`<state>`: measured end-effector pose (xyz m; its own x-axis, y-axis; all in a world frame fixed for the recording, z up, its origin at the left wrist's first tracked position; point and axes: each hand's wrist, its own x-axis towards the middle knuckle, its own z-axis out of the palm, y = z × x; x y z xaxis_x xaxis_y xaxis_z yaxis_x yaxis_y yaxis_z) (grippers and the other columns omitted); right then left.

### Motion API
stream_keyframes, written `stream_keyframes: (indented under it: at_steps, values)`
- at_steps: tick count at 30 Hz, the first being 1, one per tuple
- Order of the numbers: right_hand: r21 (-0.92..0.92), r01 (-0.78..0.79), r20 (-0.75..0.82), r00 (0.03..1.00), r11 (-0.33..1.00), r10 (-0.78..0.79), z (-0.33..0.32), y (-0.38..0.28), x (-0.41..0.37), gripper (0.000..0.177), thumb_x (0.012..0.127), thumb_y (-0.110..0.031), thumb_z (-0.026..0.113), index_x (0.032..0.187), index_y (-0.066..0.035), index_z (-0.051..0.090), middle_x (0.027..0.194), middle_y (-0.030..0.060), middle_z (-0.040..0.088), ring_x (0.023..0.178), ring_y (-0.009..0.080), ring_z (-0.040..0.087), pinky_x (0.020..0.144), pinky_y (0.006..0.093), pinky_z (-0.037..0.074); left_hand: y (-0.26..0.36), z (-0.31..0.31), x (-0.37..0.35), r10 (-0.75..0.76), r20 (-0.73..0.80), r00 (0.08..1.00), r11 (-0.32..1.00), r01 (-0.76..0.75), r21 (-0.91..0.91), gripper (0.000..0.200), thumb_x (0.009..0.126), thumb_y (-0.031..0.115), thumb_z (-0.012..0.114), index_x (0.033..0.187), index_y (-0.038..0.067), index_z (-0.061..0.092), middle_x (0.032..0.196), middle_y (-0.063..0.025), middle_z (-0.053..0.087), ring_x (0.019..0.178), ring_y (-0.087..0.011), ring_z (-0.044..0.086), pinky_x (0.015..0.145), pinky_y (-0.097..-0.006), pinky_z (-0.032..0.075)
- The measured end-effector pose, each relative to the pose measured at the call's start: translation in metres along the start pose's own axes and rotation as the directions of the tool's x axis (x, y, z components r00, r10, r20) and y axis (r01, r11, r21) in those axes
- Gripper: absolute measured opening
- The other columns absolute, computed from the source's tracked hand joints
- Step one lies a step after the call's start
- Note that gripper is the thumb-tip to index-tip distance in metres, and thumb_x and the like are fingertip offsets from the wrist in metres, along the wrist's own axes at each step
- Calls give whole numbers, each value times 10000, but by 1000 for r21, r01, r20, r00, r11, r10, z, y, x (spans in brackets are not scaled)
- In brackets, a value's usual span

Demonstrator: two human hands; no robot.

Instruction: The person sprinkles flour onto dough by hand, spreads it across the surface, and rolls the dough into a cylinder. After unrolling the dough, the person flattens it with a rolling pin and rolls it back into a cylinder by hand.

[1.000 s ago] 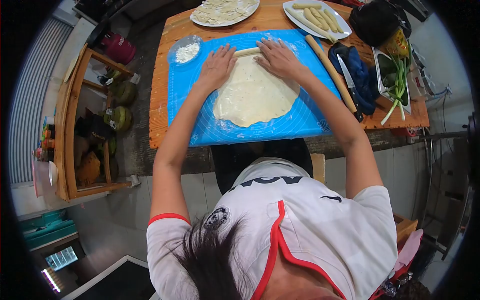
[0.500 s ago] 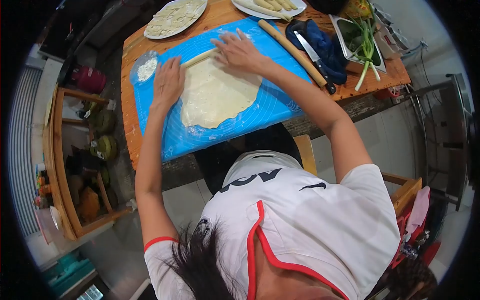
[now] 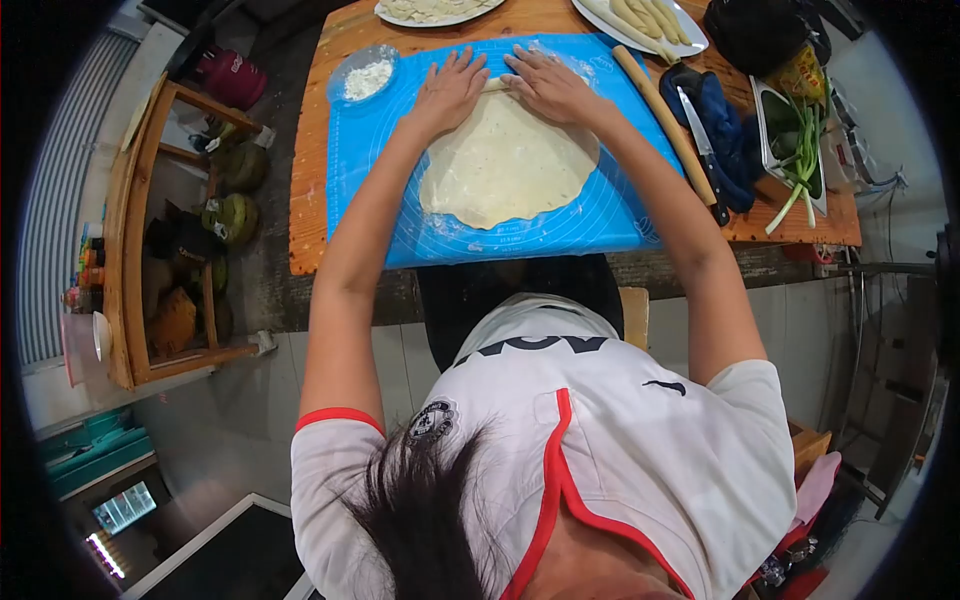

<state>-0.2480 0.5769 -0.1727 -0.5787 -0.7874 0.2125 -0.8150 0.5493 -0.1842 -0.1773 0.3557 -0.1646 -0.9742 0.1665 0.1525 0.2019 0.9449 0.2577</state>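
Observation:
A flat, pale sheet of dough [image 3: 505, 165] lies on a blue silicone mat [image 3: 380, 170] on a wooden table [image 3: 305, 200]. Its far edge is rolled over into a thin roll. My left hand [image 3: 449, 90] presses on the left part of that rolled edge, fingers spread. My right hand [image 3: 545, 85] presses on the right part, fingers spread too. Both palms lie flat on the dough, close together.
A wooden rolling pin [image 3: 665, 125] and a knife [image 3: 700, 150] on a blue cloth [image 3: 735, 140] lie right of the mat. A bowl of flour [image 3: 365, 77], two plates at the far edge, a tray with green onions [image 3: 800, 150] and a wooden shelf [image 3: 130, 230] at left.
The head view swung back to the right. Both hands stay on the dough's far rolled edge and have come closer together near its middle.

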Motion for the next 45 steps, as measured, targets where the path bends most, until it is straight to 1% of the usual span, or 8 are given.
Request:
stream_keyframes:
  at_steps: [16,22,26,29,32,36,42,45]
  values:
    - [-230,-37,-128,992,972,7,-31,-42,-74,609,1022,-485,461,1467,-71,446,1449,195,511,1351,372,481,1192,599,210,29,-25,-83,178,-32,983,974,-171,150,536,1071,370,390,1548,128,351,1558,-148,406,1469,-315,333,1230,-521,182]
    - [-163,-87,-46,996,983,80,-63,-58,-87,597,1019,-486,471,1466,-89,454,1449,206,507,1375,350,456,1180,595,231,27,-36,-94,202,-109,973,967,-181,180,520,1068,378,396,1521,124,388,1536,-150,436,1446,-315,370,1222,-518,211]
    - [-3,-29,-369,929,1000,26,-42,-28,-33,553,1026,-445,476,1457,-99,469,1471,199,481,1397,358,425,1171,614,243,19,-41,-52,118,-156,981,993,-118,11,521,1072,348,376,1528,95,374,1537,-171,427,1446,-341,362,1217,-519,219]
    - [-263,-25,-207,978,964,-31,-19,-21,7,557,1039,-455,440,1467,-99,457,1496,198,452,1410,398,393,1168,634,236,8,-16,-3,33,-81,996,999,-33,2,536,1074,340,345,1546,86,341,1575,-179,369,1469,-367,311,1215,-534,217]
    - [-155,50,108,994,987,-33,-20,-31,24,601,1053,-511,352,1491,-108,434,1538,207,403,1433,437,346,1173,648,214,5,5,8,-15,-35,999,1000,15,3,550,1066,361,330,1538,81,363,1607,-195,308,1497,-391,248,1216,-559,190]
    - [83,-92,8,996,992,92,2,-35,14,700,1041,-596,248,1518,-107,405,1587,230,330,1472,436,286,1185,637,186,10,6,-11,-40,-17,999,998,39,-48,553,1055,349,332,1547,100,369,1638,-188,245,1523,-385,188,1218,-583,153]
    - [127,-24,-77,996,992,34,-1,-49,-15,703,1039,-595,289,1477,-70,450,1555,244,373,1461,428,313,1188,607,203,38,-1,-52,-18,-96,995,1000,17,-11,530,1054,348,364,1519,99,419,1600,-178,338,1494,-373,274,1216,-576,164]
    - [21,-60,-8,998,998,60,-19,-67,-37,631,1051,-537,350,1490,-96,455,1557,217,383,1463,403,315,1196,586,202,49,-6,-70,34,-107,994,999,-32,26,519,1054,358,391,1493,87,448,1570,-175,390,1477,-367,312,1212,-572,173]
